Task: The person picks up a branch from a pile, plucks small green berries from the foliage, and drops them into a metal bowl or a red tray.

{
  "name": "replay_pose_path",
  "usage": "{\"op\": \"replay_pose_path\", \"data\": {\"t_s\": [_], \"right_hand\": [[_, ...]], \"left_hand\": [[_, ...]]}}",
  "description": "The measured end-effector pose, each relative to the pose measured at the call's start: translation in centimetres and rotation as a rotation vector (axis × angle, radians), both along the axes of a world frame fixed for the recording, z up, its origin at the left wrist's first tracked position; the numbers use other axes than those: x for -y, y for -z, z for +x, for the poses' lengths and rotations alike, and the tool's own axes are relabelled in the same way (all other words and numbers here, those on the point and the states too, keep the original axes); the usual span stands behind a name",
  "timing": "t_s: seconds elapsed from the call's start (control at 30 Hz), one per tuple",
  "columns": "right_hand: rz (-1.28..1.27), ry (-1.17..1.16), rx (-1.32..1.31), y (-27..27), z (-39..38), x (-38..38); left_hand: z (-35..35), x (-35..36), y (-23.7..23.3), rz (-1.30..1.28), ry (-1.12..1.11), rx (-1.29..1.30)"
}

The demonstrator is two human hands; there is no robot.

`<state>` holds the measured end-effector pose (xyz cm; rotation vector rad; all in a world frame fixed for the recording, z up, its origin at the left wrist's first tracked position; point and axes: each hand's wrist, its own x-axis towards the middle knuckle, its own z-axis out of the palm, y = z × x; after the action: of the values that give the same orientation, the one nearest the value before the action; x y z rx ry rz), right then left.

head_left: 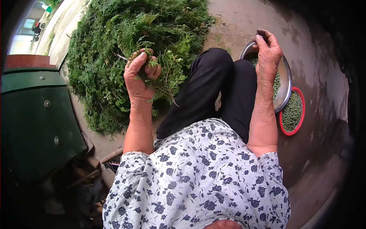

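My left hand (pixel 142 74) is closed around a leafy green sprig (pixel 169 78), which hangs down to the right over my dark trouser leg. Behind it lies a large heap of cut evergreen branches (pixel 110 42). My right hand (pixel 268 49) is raised over a metal bowl (pixel 286 82), its thumb and fingers pressed together. Whatever is between those fingertips, if anything, is too small to tell. Small round green cones or seeds (pixel 276 84) lie inside the bowl, partly hidden by my right hand and forearm.
A red-rimmed basket (pixel 304 110) of similar green pieces stands beside the bowl, at its lower right. A dark green metal box (pixel 38 126) is at the left, with dark clutter (pixel 84 187) below it. Concrete ground (pixel 320 76) extends on the right.
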<state>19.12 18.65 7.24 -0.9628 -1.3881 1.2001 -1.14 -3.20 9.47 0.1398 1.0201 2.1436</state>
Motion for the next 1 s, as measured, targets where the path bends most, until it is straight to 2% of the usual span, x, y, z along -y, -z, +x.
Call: {"op": "replay_pose_path", "data": {"t_s": [0.07,0.13,0.17,0.2,0.27,0.3,0.37,0.4,0.47,0.53,0.57,0.73,0.8,0.83,0.87,0.93,0.97,1.0], "right_hand": [[0.582,0.431,0.809,1.4,4.2,-2.4],[0.623,0.464,0.836,1.5,4.8,-2.2],[0.667,0.49,0.859,1.7,4.9,-1.8],[0.319,0.274,0.418,1.1,2.9,0.0],[-0.145,-0.188,0.016,0.2,-0.8,4.3],[-0.377,-0.389,-0.103,0.7,-2.6,6.5],[-0.262,-0.466,0.112,1.0,-4.8,9.9],[-0.321,-0.5,0.046,0.5,-5.5,11.1],[-0.517,-0.515,-0.042,0.6,-6.6,13.0],[-0.98,-0.649,-0.09,-1.7,-6.9,13.8],[-1.103,-0.892,-0.257,0.9,-6.9,13.3],[-0.906,-0.857,-0.387,0.7,-8.5,14.2],[-0.834,-0.81,-0.281,-0.1,-8.3,13.7],[-0.777,-0.787,-0.241,0.2,-8.4,13.7],[-0.771,-0.791,-0.238,0.4,-8.4,13.6],[-0.728,-0.714,-0.241,0.7,-8.4,13.5],[-0.697,-0.722,-0.245,0.9,-8.4,13.5],[-0.692,-0.73,-0.245,1.5,-8.4,13.5]], "left_hand": [[-1.0,0.5,0.7,0.048,0.071,-0.057],[-1.1,0.2,0.6,0.226,0.172,-0.025],[-0.8,0.2,0.4,0.202,0.129,-0.012],[-0.8,0.2,0.4,0.193,0.136,-0.011],[-1.1,0.2,0.3,0.371,0.231,-0.052],[-1.1,0.2,0.1,0.42,0.236,-0.095],[-1.0,0.1,-0.5,0.51,0.303,-0.148],[-1.0,0.1,-0.8,0.6,0.365,-0.196],[-0.4,0.3,-1.8,0.605,0.311,-0.213],[-0.4,0.2,-2.4,0.699,0.391,-0.334],[-0.1,0.1,-2.7,0.713,0.396,-0.339],[0.0,0.9,-1.6,0.722,0.411,-0.32],[0.2,1.5,-1.2,0.418,0.146,-0.169],[0.4,1.6,-1.1,0.197,-0.006,-0.066],[0.4,1.3,-0.6,-0.1,-0.161,-0.088],[-0.1,0.8,0.4,-0.237,-0.222,0.059],[-1.7,1.9,3.1,-0.269,-0.155,0.08],[-2.0,1.9,3.5,-0.283,-0.147,0.124]]}}
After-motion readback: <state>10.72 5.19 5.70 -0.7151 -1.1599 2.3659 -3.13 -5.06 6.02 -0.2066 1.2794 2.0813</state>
